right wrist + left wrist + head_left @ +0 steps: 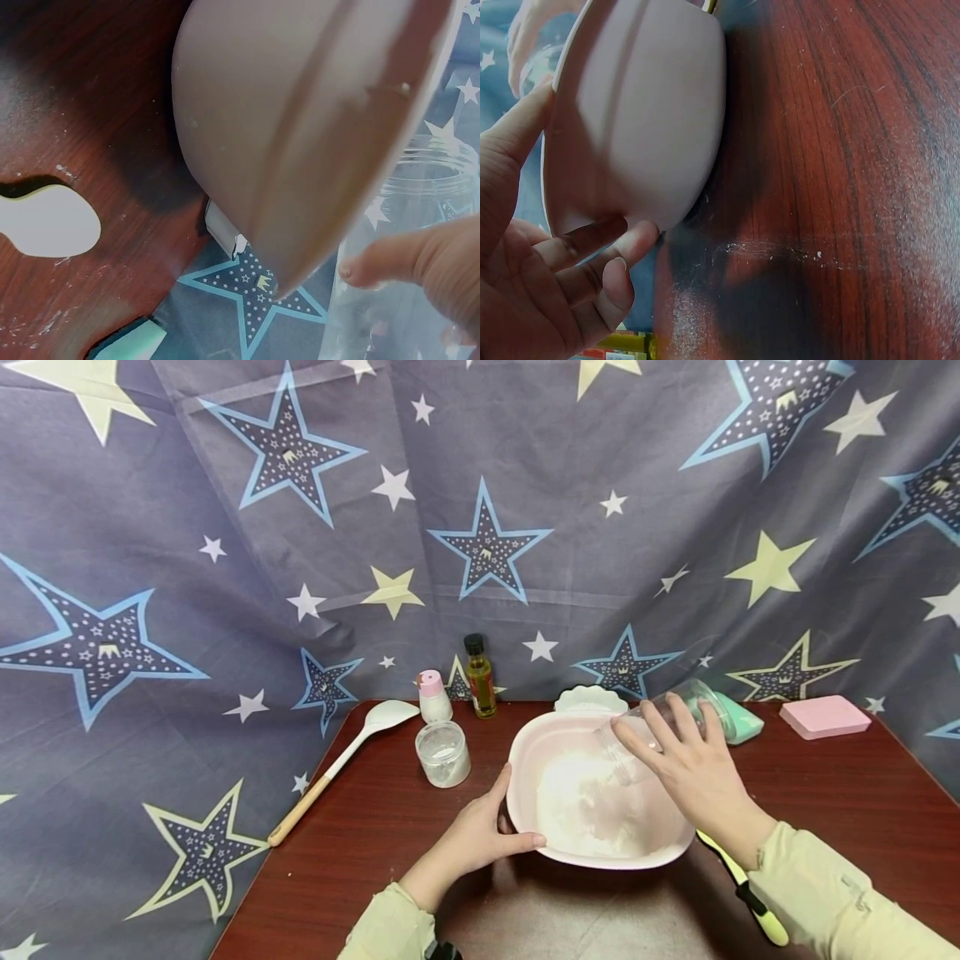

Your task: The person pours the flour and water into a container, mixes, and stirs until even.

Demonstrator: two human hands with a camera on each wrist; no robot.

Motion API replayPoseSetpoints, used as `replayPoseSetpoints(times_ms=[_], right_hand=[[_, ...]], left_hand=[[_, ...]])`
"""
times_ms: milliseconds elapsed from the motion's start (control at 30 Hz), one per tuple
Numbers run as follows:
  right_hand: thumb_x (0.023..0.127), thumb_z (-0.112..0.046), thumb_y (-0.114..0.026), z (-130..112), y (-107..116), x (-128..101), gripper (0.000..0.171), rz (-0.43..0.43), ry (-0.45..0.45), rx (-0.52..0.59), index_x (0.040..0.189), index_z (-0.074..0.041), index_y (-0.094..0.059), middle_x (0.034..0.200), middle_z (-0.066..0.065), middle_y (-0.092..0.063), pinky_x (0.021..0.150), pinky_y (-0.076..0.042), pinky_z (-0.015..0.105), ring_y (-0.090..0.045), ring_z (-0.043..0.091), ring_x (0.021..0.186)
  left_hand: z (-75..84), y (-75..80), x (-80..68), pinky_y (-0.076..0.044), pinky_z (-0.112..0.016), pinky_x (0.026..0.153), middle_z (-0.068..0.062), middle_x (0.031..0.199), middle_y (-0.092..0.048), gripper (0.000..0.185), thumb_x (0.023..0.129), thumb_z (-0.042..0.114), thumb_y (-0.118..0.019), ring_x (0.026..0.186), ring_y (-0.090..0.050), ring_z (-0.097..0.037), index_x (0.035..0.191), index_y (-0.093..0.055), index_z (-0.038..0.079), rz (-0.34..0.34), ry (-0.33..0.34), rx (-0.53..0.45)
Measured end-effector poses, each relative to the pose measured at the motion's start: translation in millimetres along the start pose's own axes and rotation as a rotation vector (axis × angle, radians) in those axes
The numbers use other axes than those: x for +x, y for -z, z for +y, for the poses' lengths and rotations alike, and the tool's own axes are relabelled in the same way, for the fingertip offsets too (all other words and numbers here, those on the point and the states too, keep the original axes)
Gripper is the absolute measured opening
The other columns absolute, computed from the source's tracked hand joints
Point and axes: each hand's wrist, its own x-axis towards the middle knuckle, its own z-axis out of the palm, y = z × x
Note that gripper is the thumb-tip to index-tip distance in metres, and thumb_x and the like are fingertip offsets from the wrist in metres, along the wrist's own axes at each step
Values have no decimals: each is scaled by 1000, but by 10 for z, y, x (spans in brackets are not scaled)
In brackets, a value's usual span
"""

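A dark red wood-grain table (390, 827), dusted w/ white powder streaks near its front edge, stands against a blue-grey star-print cloth (225, 527) that drapes the back and both sides. At centre sits a pale pink bowl (592, 847) holding white powder. The left hand (476, 839) grips the bowl's near-left rim, thumb over the lip, fingers curled under the wall. The right hand (693, 768) holds a clear glass jar (660, 727) tipped mouth-down over the bowl, fingers wrapped round its body. Behind the bowl: a small white scalloped dish (590, 698), an oil bottle w/ black cap (479, 677), a pink-capped white bottle (432, 696), and a lidded clear tub (443, 753). A white spoon w/ wooden handle (341, 764) lies at left. At right rear, a mint-green lid (738, 718) and a pink sponge block (823, 717). A yellow-and-black tool (742, 889) lies under the right forearm.
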Motion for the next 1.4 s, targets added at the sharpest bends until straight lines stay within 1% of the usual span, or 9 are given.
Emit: replayPoseSetpoints(times_ms=[367,467,600,667,833,967,1100,1267,1400], right_hand=[[90,5,-28,58,25,-47,57,13,-24,35,135,-21,-52,132,20,-51,96,-28,70,-42,47,123],[85,-2,-50,122,32,-74,55,9,-46,74,138,-20,-52,133,21,-51,94,-30,69,-43,48,123],[63,-11,-79,255,48,-122,84,1,-88,134,141,-15,-49,133,22,-50,90,-35,67,-44,50,120],[58,-17,-85,336,54,-145,92,9,-139,171,142,-11,-48,133,23,-51,89,-37,66,-46,50,118],[58,-19,-88,557,53,-221,95,14,-352,303,141,-4,-45,130,25,-53,89,-41,61,-50,47,114],[59,-19,-91,722,15,-334,97,-26,-541,407,142,-6,-42,127,23,-54,79,-42,62,-53,44,108],[62,-21,-91,849,-64,-496,100,-56,-665,519,145,-6,-37,124,26,-54,74,-40,64,-54,47,105],[69,-23,-88,984,-170,-779,107,-126,-816,584,150,-1,-21,126,35,-46,79,-36,67,-48,56,105],[74,-25,-85,1059,-256,-992,106,-151,-902,621,150,0,-16,129,36,-42,84,-34,68,-44,60,107]], left_hand=[[-8,4,-1,-46,-23,53,3,67,-59,113,75,48,-82,57,-55,-5,156,-15,6,-4,4,-5],[-12,2,-1,-46,-23,53,3,67,-58,113,75,48,-82,58,-55,-5,157,-15,7,-2,6,-6],[-9,1,0,-45,-23,53,5,67,-58,113,75,49,-82,58,-55,-5,157,-15,8,-2,9,-6],[-6,1,0,-45,-24,53,5,67,-57,113,75,49,-82,59,-55,-5,157,-15,8,-2,10,-7],[0,1,1,-45,-24,53,5,66,-57,113,75,48,-82,58,-55,-5,157,-15,8,0,14,-9],[-6,3,0,-46,-23,54,6,66,-57,113,74,49,-82,58,-55,-5,157,-16,7,1,15,-4],[-18,6,2,-46,-24,54,6,66,-57,114,74,49,-82,59,-55,-5,157,-15,7,4,10,0],[-24,4,5,-46,-24,54,6,65,-57,114,74,49,-82,58,-55,-5,157,-15,8,3,5,0],[-19,3,1,-46,-23,54,6,66,-57,113,75,49,-82,58,-54,-4,157,-15,8,1,-2,0]])
